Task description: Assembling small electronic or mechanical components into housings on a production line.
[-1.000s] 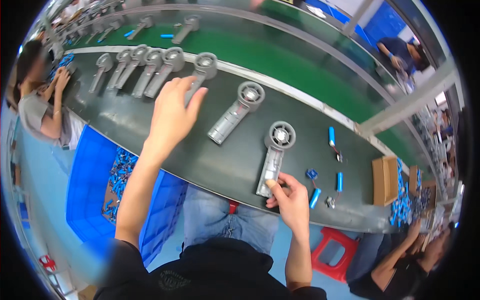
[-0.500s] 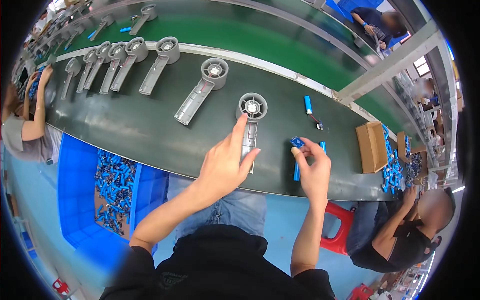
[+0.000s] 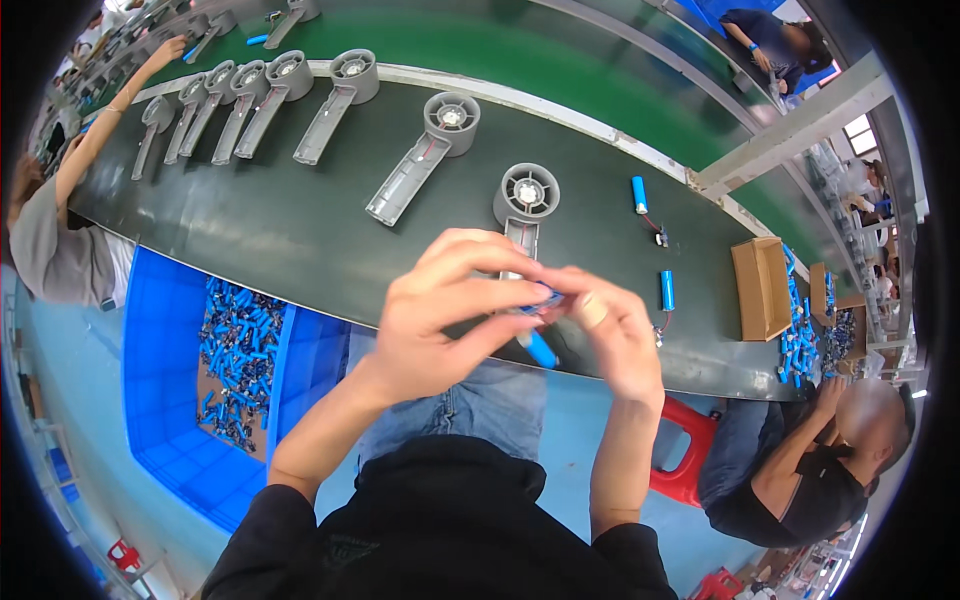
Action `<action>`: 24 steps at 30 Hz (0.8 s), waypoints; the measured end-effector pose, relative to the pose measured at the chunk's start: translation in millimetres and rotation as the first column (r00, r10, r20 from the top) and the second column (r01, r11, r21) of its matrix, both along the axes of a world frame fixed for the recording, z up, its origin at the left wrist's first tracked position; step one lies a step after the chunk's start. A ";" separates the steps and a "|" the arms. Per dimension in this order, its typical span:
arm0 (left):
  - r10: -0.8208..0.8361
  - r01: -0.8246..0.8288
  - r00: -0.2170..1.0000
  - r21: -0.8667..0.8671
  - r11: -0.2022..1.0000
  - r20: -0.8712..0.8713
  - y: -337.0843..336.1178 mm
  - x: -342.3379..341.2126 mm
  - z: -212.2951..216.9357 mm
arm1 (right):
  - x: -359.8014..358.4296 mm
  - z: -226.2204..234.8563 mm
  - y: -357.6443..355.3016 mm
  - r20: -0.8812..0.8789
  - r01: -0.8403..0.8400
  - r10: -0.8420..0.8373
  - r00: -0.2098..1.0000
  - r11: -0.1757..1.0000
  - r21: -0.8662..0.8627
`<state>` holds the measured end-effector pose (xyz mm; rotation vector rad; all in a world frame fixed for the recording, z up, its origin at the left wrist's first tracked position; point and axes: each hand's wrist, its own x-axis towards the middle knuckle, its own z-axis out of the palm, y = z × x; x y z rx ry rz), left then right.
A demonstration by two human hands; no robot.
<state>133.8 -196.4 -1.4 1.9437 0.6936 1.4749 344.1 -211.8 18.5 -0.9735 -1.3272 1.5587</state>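
Note:
Both hands meet over the near edge of the dark green belt, around a small blue circuit board (image 3: 545, 298) mostly covered by fingers. My left hand (image 3: 440, 310) pinches it between thumb and fingertips. On the other side my right hand (image 3: 620, 340) grips it with thumb and fingers. A blue cylindrical battery (image 3: 540, 349) hangs tilted just below the fingertips. Beyond my left fingers lies a grey fan housing (image 3: 527, 192) with a round fan end and an open trough handle, partly hidden by that hand.
More grey fan housings (image 3: 450, 125) line the belt (image 3: 300, 220) leftward. Two batteries with wires (image 3: 667, 290) lie right of my hands, near a cardboard box (image 3: 760, 290). A blue bin (image 3: 170, 380) of batteries stands below left. Co-workers sit at both sides; one arm (image 3: 110, 115) reaches across the belt.
My right hand has brought the circuit board leftward to my left hand, which now grips it too. The left co-worker's arm has stretched out across the belt.

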 end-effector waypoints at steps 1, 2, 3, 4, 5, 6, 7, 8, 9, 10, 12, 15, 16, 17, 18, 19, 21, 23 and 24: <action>-0.010 0.014 0.997 -0.053 0.999 0.075 -1.3 -5.2 -1.9 | 1.6 -1.0 6.9 0.061 -0.011 0.008 0.998 0.999 0.053; -0.034 0.059 0.986 -0.150 0.987 0.165 -4.6 -11.3 -4.2 | -0.7 1.8 5.4 0.163 0.163 -0.162 0.973 0.987 0.007; -0.029 0.054 0.986 -0.153 0.987 0.162 -7.6 -16.9 -6.6 | -1.1 -2.0 6.2 0.161 0.158 -0.157 0.974 0.987 0.004; -0.065 0.166 0.952 -0.324 0.931 0.299 -10.2 -22.2 -9.2 | -1.2 -8.6 7.4 0.333 0.191 -0.225 0.916 0.973 0.132; -0.071 0.292 0.897 -0.464 0.837 0.435 -11.3 -24.9 -11.4 | -1.2 -14.3 8.7 0.482 0.197 -0.306 0.821 0.945 0.262; -0.090 0.285 0.913 -0.463 0.840 0.399 -8.6 -26.7 -14.0 | -6.3 -18.9 9.5 0.510 0.190 -0.321 0.798 0.937 0.292; -0.085 0.280 0.914 -0.465 0.840 0.396 -8.4 -28.6 -17.0 | -9.9 -22.1 10.5 0.564 0.131 -0.329 0.758 0.923 0.363; -0.077 0.319 0.900 -0.527 0.788 0.429 -8.2 -30.8 -19.9 | -14.9 -24.6 12.0 0.590 0.100 -0.349 0.728 0.906 0.412; -0.066 0.359 0.885 -0.584 0.728 0.462 -8.1 -31.9 -21.6 | -18.8 -26.8 13.4 0.615 0.068 -0.372 0.696 0.886 0.459; -0.064 0.357 0.885 -0.585 0.728 0.461 -7.5 -31.0 -20.5 | -20.8 -30.6 16.2 0.614 0.067 -0.370 0.697 0.887 0.457; -0.039 0.251 0.952 -0.702 0.667 0.304 -4.3 -25.7 -16.6 | -24.1 -37.7 23.9 0.544 0.100 -0.424 0.724 0.845 0.526; -0.023 0.126 0.989 -0.737 0.664 0.148 5.2 -16.4 -25.7 | -27.3 -39.3 31.7 0.450 0.186 -0.438 0.778 0.845 0.501; -0.041 0.028 0.999 -0.732 0.680 0.000 9.9 -15.2 -28.5 | -25.5 -40.7 35.7 0.469 0.154 -0.422 0.776 0.848 0.507; -0.037 0.024 0.999 -0.734 0.679 -0.001 13.9 -12.9 -32.9 | -25.9 -42.3 38.0 0.469 0.151 -0.418 0.778 0.849 0.505; -0.008 -0.014 0.999 -0.635 0.773 -0.032 18.0 -10.0 -37.6 | -26.6 -43.8 40.2 0.447 0.154 -0.397 0.802 0.860 0.487; 0.024 -0.052 0.998 -0.524 0.850 -0.059 21.2 -7.4 -40.0 | -27.2 -44.8 41.8 0.423 0.157 -0.376 0.824 0.870 0.468; 0.081 -0.120 0.991 -0.452 0.884 -0.105 25.2 -1.1 -39.6 | -26.2 -45.9 43.9 0.430 0.142 -0.349 0.832 0.885 0.444; 0.139 -0.185 0.980 -0.377 0.907 -0.146 29.6 1.1 -40.5 | -22.0 -44.7 46.6 0.439 0.127 -0.324 0.838 0.899 0.420; 0.162 -0.217 0.960 -0.239 0.946 -0.230 32.7 0.4 -40.9 | -19.1 -41.5 49.1 0.506 0.054 -0.291 0.812 0.901 0.431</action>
